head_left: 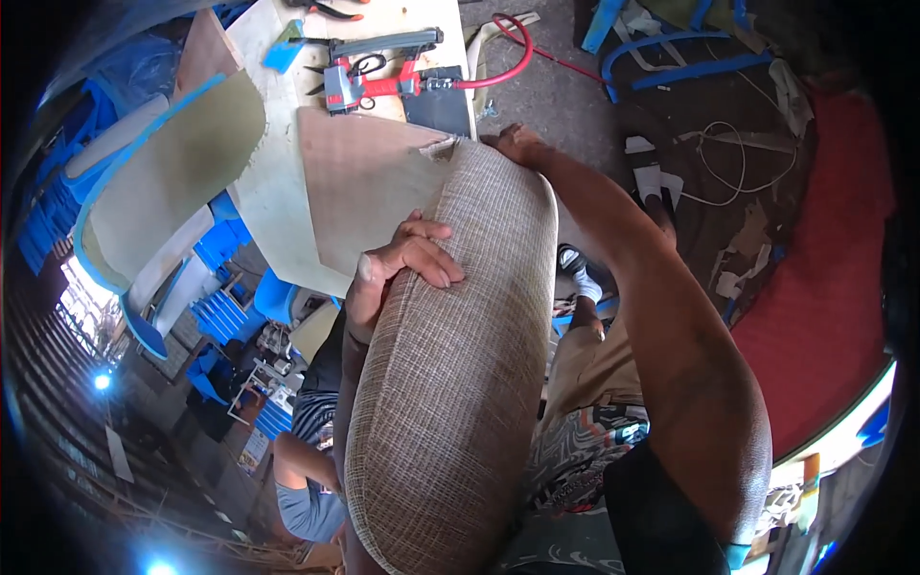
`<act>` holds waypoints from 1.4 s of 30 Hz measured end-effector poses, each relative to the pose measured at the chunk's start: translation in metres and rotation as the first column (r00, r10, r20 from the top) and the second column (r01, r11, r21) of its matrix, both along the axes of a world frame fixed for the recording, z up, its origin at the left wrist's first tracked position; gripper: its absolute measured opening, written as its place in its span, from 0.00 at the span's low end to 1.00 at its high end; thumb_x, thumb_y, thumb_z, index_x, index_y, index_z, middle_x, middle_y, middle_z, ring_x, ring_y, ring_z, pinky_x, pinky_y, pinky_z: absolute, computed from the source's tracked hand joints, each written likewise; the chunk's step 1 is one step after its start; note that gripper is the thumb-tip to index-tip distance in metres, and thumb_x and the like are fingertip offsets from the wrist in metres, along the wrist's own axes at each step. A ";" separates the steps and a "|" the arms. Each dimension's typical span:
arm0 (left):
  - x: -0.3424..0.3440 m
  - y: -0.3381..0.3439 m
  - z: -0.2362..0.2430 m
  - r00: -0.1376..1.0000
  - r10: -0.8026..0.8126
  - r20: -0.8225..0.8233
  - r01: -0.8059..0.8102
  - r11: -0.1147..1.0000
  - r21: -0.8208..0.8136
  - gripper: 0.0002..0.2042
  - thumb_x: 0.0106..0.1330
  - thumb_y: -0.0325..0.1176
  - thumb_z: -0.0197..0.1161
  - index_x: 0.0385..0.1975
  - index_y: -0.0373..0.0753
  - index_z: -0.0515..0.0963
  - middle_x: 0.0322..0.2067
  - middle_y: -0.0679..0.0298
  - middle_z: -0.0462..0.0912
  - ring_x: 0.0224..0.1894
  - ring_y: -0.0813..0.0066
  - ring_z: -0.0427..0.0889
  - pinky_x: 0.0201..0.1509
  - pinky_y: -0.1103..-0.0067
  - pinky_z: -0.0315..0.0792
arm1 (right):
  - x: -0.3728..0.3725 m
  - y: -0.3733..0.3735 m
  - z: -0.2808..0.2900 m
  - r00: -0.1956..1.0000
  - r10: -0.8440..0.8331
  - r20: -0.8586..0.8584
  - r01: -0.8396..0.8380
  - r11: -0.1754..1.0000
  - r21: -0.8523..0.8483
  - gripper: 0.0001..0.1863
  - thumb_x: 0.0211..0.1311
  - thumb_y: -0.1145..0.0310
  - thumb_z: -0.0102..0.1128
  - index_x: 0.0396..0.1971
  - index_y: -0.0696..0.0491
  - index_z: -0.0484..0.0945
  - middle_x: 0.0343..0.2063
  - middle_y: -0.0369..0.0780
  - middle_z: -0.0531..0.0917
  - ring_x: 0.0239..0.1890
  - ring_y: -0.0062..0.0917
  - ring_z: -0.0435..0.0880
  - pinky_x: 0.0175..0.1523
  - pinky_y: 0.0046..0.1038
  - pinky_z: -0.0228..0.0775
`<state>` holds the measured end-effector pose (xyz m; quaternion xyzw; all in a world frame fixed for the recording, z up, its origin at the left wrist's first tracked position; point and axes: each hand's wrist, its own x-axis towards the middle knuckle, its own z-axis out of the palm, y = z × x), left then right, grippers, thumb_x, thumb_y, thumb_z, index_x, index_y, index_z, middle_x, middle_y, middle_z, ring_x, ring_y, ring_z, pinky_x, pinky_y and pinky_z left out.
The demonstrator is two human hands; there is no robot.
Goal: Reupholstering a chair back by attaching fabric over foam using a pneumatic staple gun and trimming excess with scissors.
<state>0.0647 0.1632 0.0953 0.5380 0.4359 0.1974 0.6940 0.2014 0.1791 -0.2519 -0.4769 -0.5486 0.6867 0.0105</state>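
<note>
The cushion [470, 364] was apparently being steadied, gripped by the left hand [404, 257]; grip by the right hand [518, 147] was unclear; firm support seemed needed next.

This is an upholstery workshop: a staple gun [381, 87] with red hose [529, 50] on the worktable [276, 158], a fabric-covered padded piece [460, 335], scraps [752, 230] across the floor [565, 101].

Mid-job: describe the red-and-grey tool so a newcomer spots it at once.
Start at the pale tabletop at upper left, beyond the long beige woven pad. Near its right edge, just past the flat brown panel, lies the red-and-grey tool. Unlike the black, orange-tipped tool above it, this one has a red hose running off its right end.
</note>
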 end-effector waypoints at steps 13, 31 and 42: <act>0.036 0.008 0.148 1.000 -0.016 -0.023 0.016 1.000 -0.026 0.51 0.59 0.78 0.22 0.30 0.36 0.86 0.36 0.58 0.87 0.50 0.55 0.82 0.74 0.54 0.45 | 0.005 0.013 0.023 0.925 -0.061 0.375 0.082 0.996 -0.040 0.28 0.69 0.46 0.40 0.53 0.52 0.74 0.54 0.53 0.78 0.58 0.48 0.76 0.63 0.45 0.67; -0.002 0.030 -0.058 0.979 -0.156 -0.135 0.113 0.953 -0.281 0.38 0.78 0.50 0.22 0.42 0.27 0.81 0.43 0.53 0.85 0.55 0.67 0.79 0.76 0.65 0.44 | 0.127 -0.120 0.387 0.502 0.042 -0.864 0.429 0.855 0.290 0.39 0.72 0.40 0.30 0.67 0.57 0.61 0.69 0.47 0.62 0.73 0.39 0.54 0.75 0.47 0.35; 0.026 0.015 -0.038 0.878 0.477 -0.024 -0.389 0.684 -0.617 0.50 0.66 0.73 0.27 0.67 0.25 0.57 0.66 0.45 0.61 0.69 0.58 0.61 0.74 0.68 0.49 | 0.083 -0.086 0.193 0.880 -0.281 -0.383 0.346 0.931 0.113 0.31 0.75 0.51 0.23 0.67 0.50 0.64 0.68 0.38 0.66 0.72 0.32 0.58 0.75 0.45 0.37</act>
